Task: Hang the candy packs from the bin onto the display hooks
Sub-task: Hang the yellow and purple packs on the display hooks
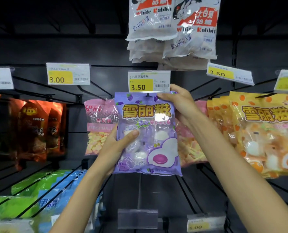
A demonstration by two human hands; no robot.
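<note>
Centre frame, I see my left hand (118,145) pinching the purple plastic marshmallow candy pack (147,133) low on its edge; my right hand (178,102) clamps its top corner just under the 3.50 price tag (149,81).

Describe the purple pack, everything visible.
The purple pack is a glossy plastic bag with yellow characters on top, grape drawings and a clear window showing white round sweets. It is upright, facing the camera, just under the 3.50 tag. The left hand grips its left edge; the right hand pinches its top right corner.
</note>
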